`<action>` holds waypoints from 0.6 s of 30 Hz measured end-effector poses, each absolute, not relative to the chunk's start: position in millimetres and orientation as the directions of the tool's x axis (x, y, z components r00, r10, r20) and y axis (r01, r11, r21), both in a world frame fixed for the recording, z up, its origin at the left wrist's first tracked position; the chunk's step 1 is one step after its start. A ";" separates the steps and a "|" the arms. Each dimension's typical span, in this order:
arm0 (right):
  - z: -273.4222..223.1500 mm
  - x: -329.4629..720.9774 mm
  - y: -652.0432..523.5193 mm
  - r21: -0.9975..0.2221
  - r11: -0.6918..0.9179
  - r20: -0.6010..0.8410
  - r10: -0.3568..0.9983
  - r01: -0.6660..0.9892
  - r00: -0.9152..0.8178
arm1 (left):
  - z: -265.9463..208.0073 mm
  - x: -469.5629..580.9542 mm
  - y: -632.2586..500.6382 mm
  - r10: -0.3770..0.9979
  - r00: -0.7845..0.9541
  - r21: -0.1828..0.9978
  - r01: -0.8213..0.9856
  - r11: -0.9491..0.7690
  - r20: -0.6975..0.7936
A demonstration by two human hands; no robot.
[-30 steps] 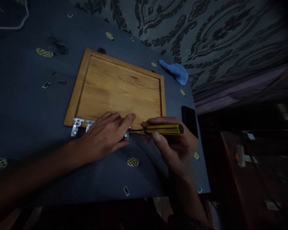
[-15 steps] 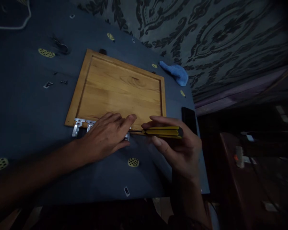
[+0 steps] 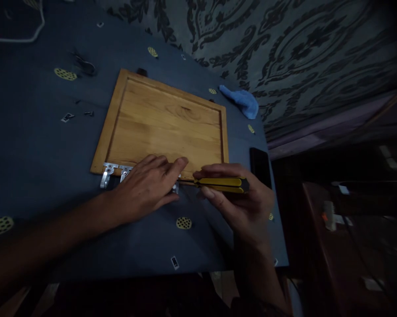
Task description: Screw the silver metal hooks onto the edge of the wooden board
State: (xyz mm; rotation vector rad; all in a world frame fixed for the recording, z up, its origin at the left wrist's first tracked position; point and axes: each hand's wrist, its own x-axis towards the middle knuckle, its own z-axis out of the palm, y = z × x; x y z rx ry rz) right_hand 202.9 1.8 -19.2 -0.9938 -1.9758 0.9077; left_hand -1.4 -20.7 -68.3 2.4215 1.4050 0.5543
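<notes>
A framed wooden board (image 3: 172,119) lies on the blue-covered table, its recessed face up. Along its near edge runs a metal hook rail (image 3: 109,171) with silver hooks, partly hidden under my left hand (image 3: 148,182). That hand presses down with its fingers over the rail and board and its thumb at the near edge. My right hand (image 3: 241,198) is wrapped round the yellow-and-black handle of a screwdriver (image 3: 221,183). The screwdriver lies almost level, its shaft pointing left along the near edge to the rail's right end. Its tip is hidden by my left hand.
Several small screws (image 3: 88,113) lie left of the board. Beyond them is a dark object (image 3: 84,65). A blue cloth (image 3: 243,102) rests at the back right by the patterned wall, and a black phone (image 3: 260,165) near the right table edge. A white cable (image 3: 36,33) crosses the far left corner.
My right hand has shifted slightly left, and the screwdriver handle has turned a little in its fingers. My left hand and the board stay in place.
</notes>
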 end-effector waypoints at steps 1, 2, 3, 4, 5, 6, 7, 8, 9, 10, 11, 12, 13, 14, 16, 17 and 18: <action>-18.9 204.3 2.8 -0.823 0.460 0.286 0.842 0.333 -0.457 | -68.5 -1.5 -20.6 0.874 0.450 0.430 0.763 -0.483 0.184; -18.9 205.4 4.0 -0.813 0.482 0.297 0.825 0.325 -0.480 | -68.5 -1.6 -20.6 0.875 0.449 0.433 0.763 -0.480 0.180; -19.1 205.9 5.2 -0.797 0.514 0.325 0.807 0.317 -0.493 | -68.2 -1.6 -20.5 0.876 0.450 0.434 0.764 -0.478 0.174; -19.8 205.9 6.2 -0.775 0.548 0.358 0.792 0.315 -0.495 | -67.9 -1.5 -20.4 0.876 0.452 0.433 0.764 -0.478 0.169; -20.7 205.4 7.0 -0.751 0.577 0.391 0.780 0.321 -0.488 | -67.5 -1.5 -20.5 0.875 0.455 0.431 0.765 -0.478 0.165; -21.8 204.5 7.3 -0.728 0.598 0.417 0.774 0.335 -0.477 | -67.2 -1.4 -20.6 0.875 0.456 0.427 0.767 -0.480 0.165; -22.9 203.3 7.3 -0.709 0.612 0.436 0.772 0.352 -0.463 | -67.0 -1.4 -20.8 0.874 0.456 0.421 0.768 -0.482 0.168; -24.1 202.1 6.9 -0.694 0.619 0.449 0.772 0.368 -0.450 | -67.0 -1.4 -21.0 0.873 0.455 0.416 0.770 -0.484 0.175; -25.2 201.0 6.2 -0.681 0.624 0.458 0.771 0.382 -0.443 | -67.2 -1.3 -21.2 0.873 0.452 0.412 0.771 -0.485 0.181; -26.1 200.1 5.3 -0.670 0.630 0.467 0.769 0.393 -0.437 | -67.5 -1.3 -21.3 0.873 0.450 0.411 0.771 -0.486 0.187; -27.0 199.4 4.4 -0.658 0.637 0.478 0.765 0.402 -0.432 | -67.8 -1.3 -21.4 0.873 0.449 0.412 0.771 -0.487 0.190; -27.8 199.0 3.6 -0.647 0.643 0.488 0.762 0.409 -0.426 | -68.0 -1.3 -21.4 0.872 0.450 0.412 0.769 -0.488 0.192; -28.6 198.8 3.0 -0.640 0.647 0.498 0.760 0.414 -0.418 | -68.0 -1.3 -21.2 0.871 0.452 0.412 0.769 -0.489 0.192; -29.5 198.7 2.5 -0.637 0.649 0.506 0.759 0.415 -0.409 | -67.8 -1.4 -21.0 0.871 0.453 0.410 0.770 -0.489 0.188; -31.6 198.4 2.2 -0.635 0.655 0.529 0.755 0.409 -0.388 | -67.1 -1.5 -20.7 0.873 0.454 0.406 0.774 -0.485 0.177; -32.7 198.0 2.3 -0.634 0.658 0.538 0.753 0.406 -0.380 | -66.8 -1.6 -20.6 0.874 0.454 0.405 0.776 -0.483 0.173; -33.8 197.6 2.4 -0.632 0.659 0.546 0.752 0.407 -0.370 | -66.5 -1.7 -20.7 0.873 0.455 0.405 0.775 -0.484 0.174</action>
